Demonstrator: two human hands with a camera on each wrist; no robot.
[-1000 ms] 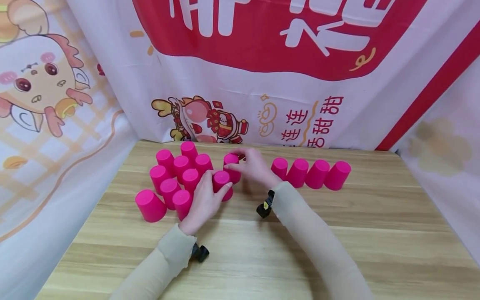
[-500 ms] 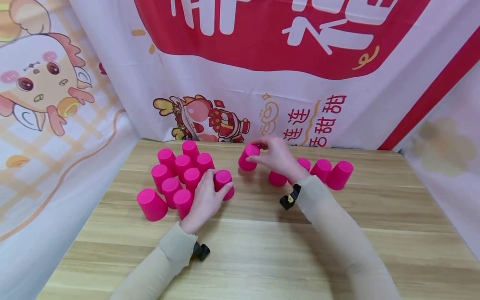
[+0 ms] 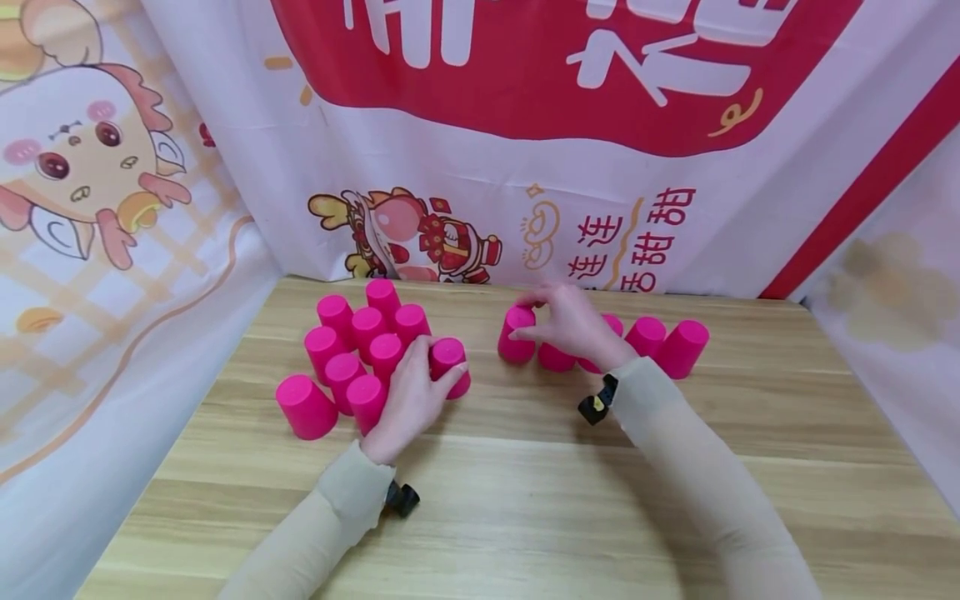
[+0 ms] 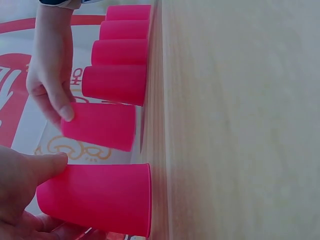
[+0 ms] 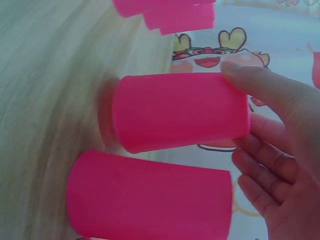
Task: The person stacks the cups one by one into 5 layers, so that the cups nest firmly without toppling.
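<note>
In the head view my left hand (image 3: 411, 392) grips an upside-down pink cup (image 3: 448, 367) at the right side of a cluster of pink cups (image 3: 343, 375). The left wrist view shows the thumb on that cup's side (image 4: 100, 197). My right hand (image 3: 573, 325) pinches another upside-down pink cup (image 3: 517, 337) by its narrow top, left of a row of pink cups (image 3: 682, 350). In the right wrist view this cup (image 5: 180, 112) is slightly tilted, beside the row's nearest cup (image 5: 150, 197). The right hand partly hides the row's left cups.
Underneath is a wooden table (image 3: 495, 508). A printed cloth (image 3: 480, 150) hangs close behind the cups, and another patterned cloth (image 3: 217, 350) stands along the left edge. A black wrist camera (image 3: 597, 402) sits under the right wrist.
My right hand has carried its cup from beside the left hand's cup rightwards to the left end of the row. The left hand has stayed on its cup.
</note>
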